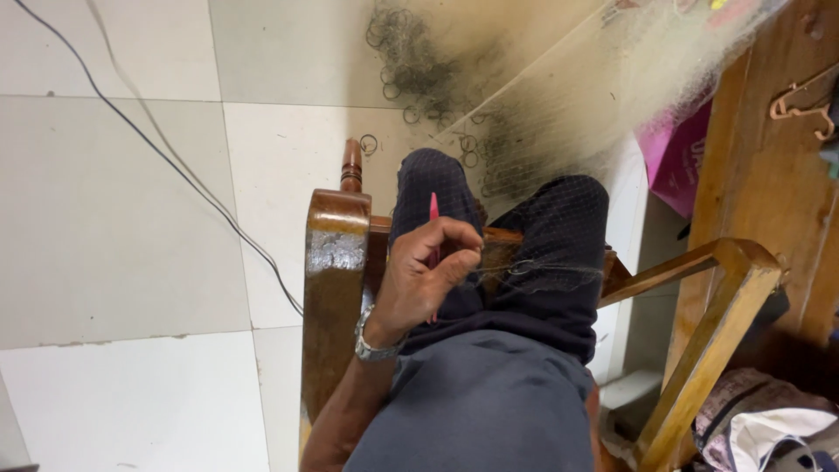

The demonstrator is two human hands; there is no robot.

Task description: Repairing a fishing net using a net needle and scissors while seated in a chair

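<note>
Pink netting needle is being pinched between the thumb and fingers of your left hand, above your lap as you are sitting in the wooden chair. Fine fishing net is draping over your knees and trailing onto the tiled floor. Your right hand is lying out of view, so its grip cannot be told. You appear to be working a mesh; the next pass is calling for a taut strand.
</note>
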